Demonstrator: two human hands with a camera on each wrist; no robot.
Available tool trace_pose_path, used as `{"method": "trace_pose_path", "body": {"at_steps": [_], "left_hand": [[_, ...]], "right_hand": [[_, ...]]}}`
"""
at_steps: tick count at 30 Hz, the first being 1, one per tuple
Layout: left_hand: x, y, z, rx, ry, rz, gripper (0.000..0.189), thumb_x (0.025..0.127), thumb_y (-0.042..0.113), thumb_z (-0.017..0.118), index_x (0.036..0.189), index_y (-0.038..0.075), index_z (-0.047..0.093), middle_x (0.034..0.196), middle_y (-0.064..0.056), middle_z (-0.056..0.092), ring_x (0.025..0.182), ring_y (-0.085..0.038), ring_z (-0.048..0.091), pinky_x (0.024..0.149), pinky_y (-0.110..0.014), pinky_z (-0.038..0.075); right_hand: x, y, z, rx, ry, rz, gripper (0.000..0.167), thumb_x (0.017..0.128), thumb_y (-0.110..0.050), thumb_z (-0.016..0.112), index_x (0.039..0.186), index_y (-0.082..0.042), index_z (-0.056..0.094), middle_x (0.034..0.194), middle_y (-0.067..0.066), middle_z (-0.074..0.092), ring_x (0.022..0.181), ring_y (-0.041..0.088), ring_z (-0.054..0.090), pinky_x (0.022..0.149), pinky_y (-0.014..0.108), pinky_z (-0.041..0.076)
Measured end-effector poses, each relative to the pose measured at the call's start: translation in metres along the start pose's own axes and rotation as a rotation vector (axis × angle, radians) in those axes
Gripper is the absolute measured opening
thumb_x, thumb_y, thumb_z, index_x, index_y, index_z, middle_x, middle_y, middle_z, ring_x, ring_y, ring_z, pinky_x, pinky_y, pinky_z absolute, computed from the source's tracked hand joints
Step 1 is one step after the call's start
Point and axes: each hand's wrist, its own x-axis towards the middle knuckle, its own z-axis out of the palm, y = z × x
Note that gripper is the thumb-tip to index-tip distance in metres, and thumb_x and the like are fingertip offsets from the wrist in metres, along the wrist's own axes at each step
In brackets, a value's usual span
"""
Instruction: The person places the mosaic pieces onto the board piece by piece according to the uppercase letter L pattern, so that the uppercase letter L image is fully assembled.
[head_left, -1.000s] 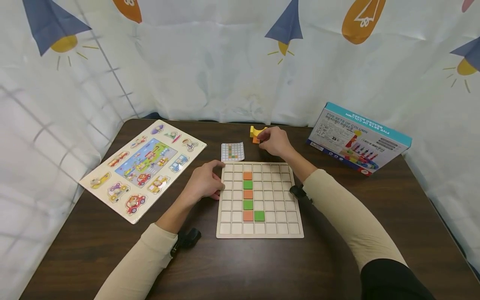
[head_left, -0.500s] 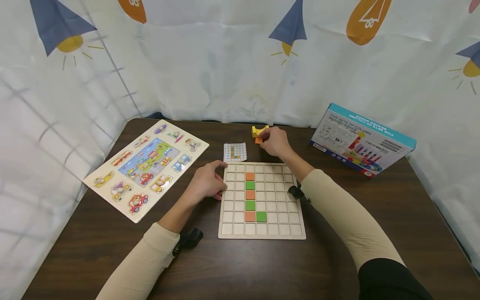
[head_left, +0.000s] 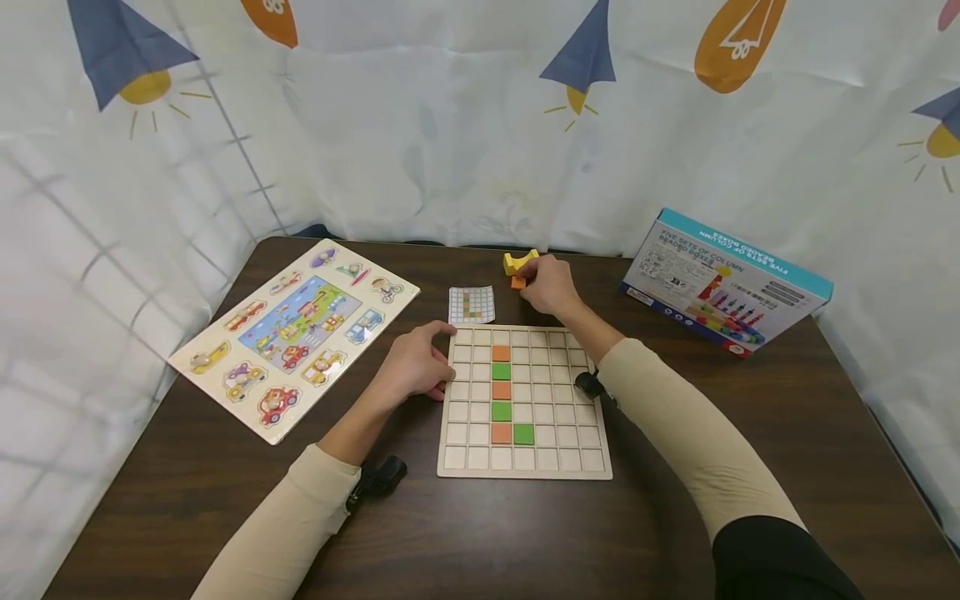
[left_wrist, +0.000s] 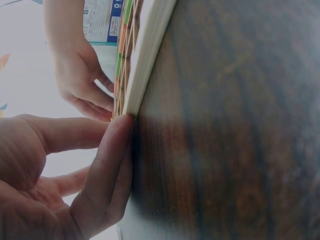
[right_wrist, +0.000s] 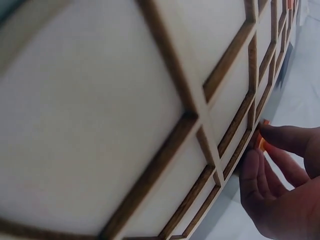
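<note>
A square wooden grid board (head_left: 558, 462) lies on the table, with several orange and green tiles in its cells, mostly in one column. My left hand (head_left: 411, 362) touches the board's left edge with thumb and fingers, the thumb near the far corner. Beyond the board, my right hand (head_left: 549, 285) is at a small orange tile (head_left: 518, 282), beside a yellow arch-shaped block (head_left: 519, 262). In the right wrist view, an orange edge (right_wrist: 262, 140) shows between thumb and fingertips, which pinch it. A small printed pattern card (head_left: 472, 305) lies against the board's far edge.
To the left lies a vehicle picture puzzle board (head_left: 292, 333), angled. A boxed toy set (head_left: 727, 283) stands at the back right. A white patterned curtain (head_left: 420, 125) hangs behind the dark wooden table (head_left: 525, 542).
The whole head view has shifted slightly to the right. Both hands stay in nearly the same places, the right by the orange tile and the left at the board's edge.
</note>
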Motion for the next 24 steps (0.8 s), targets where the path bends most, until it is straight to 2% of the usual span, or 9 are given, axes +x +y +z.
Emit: {"method": "trace_pose_path", "body": {"at_steps": [9,15,24], "left_hand": [[0.0002,0.0025,0.001,0.0,-0.001,-0.002,0.07,0.083,-0.006,0.072,0.148,0.011,0.053,0.091,-0.016,0.069,0.059,-0.02,0.07,0.053,-0.034,0.065],[-0.0003,0.0029,0.0012,0.008,0.0,-0.003,0.07,0.083,-0.006,0.072,0.148,0.011,0.053,0.091,-0.016,0.068,0.059,-0.02,0.07,0.052,-0.034,0.064],[-0.0006,0.0008,0.0005,0.011,0.007,0.001,0.07,0.082,-0.006,0.072,0.148,0.011,0.053,0.089,-0.016,0.068,0.058,-0.02,0.07,0.052,-0.034,0.064]], "right_hand": [[0.0009,0.0001,0.0007,-0.012,0.007,-0.02,0.03,0.091,-0.003,0.074,0.121,-0.004,0.075,0.126,0.013,0.07,0.133,0.035,0.055,0.11,0.046,0.054],[-0.0005,-0.0013,-0.0014,-0.035,-0.024,-0.019,0.029,0.091,-0.001,0.072,0.119,-0.004,0.077,0.12,0.013,0.072,0.128,0.033,0.058,0.106,0.045,0.057],[-0.0019,-0.0003,-0.0065,-0.042,-0.08,-0.027,0.025,0.092,-0.003,0.072,0.116,-0.007,0.079,0.119,0.012,0.073,0.128,0.033,0.057,0.109,0.046,0.055]]}}
